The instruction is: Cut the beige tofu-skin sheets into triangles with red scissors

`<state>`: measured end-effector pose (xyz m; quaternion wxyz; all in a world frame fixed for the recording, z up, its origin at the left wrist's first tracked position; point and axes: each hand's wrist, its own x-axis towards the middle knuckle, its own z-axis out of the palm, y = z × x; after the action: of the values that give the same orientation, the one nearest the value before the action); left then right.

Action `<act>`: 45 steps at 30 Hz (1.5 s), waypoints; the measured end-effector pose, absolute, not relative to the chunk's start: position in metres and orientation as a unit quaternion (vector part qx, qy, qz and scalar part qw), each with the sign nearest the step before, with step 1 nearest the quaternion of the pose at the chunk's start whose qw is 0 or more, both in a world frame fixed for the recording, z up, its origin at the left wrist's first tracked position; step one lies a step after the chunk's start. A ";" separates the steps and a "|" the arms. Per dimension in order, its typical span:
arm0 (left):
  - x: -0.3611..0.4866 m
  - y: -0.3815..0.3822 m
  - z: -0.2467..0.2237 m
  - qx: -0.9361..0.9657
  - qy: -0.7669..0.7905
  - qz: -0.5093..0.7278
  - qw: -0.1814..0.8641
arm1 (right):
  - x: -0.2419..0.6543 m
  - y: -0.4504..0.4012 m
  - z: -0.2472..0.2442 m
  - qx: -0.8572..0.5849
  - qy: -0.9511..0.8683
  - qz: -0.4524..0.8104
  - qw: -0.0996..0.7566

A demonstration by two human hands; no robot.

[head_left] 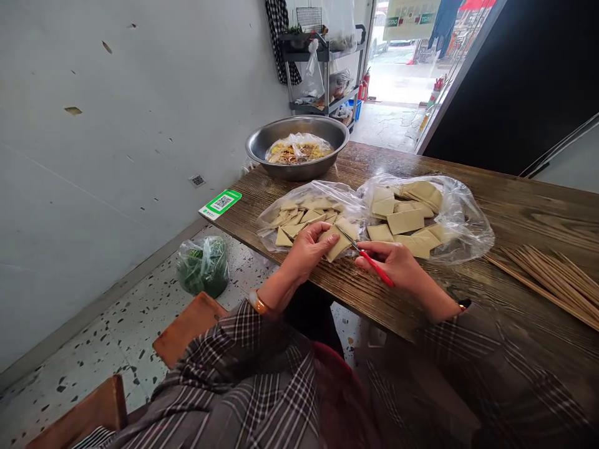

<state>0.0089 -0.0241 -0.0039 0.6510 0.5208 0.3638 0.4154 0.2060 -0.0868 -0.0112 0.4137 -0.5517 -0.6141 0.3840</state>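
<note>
Left hand (309, 248) pinches beige sheet (339, 248) at left bag's (327, 189) near side; right hand (399, 265) grips red-handled tool (380, 271), tip at sheet. Partway, I'd judge: smaller pieces (311, 216) left, larger squares (405, 222) right.

I think this is a small eatery, because on the table (524, 206) where I work there are a QR card (221, 204), a metal basin (299, 171) with food (299, 151) inside, and many skewers (552, 274). Behind, a shelf (302, 56) carries bagged goods (340, 82), and through the doorway (369, 37) I see the street (397, 81).
</note>
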 end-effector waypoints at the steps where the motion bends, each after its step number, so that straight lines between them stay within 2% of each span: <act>1: 0.009 -0.024 -0.004 0.521 0.364 0.417 0.650 | 0.206 -0.086 -0.011 -0.554 -0.613 0.383 0.414; 7: 0.007 -0.024 -0.004 0.498 0.372 0.407 0.670 | 0.208 -0.083 -0.013 -0.567 -0.586 0.401 0.417; 15: -0.001 -0.016 0.001 0.446 0.361 0.475 0.667 | 0.207 -0.085 0.001 -0.565 -0.491 0.479 0.458; 21: -0.002 -0.014 -0.005 0.477 0.369 0.491 0.629 | 0.207 -0.084 -0.003 -0.564 -0.520 0.444 0.464; 34: -0.003 -0.014 0.013 0.350 0.380 0.444 0.732 | 0.210 -0.085 -0.004 -0.547 -0.587 0.408 0.435; 45: 0.000 -0.017 0.013 0.355 0.356 0.456 0.734 | 0.214 -0.083 -0.016 -0.561 -0.607 0.378 0.416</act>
<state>0.0004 -0.0172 0.0128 0.7342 0.3549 0.3563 0.4562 0.2141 -0.0826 -0.0158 0.4156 -0.5614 -0.6075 0.3783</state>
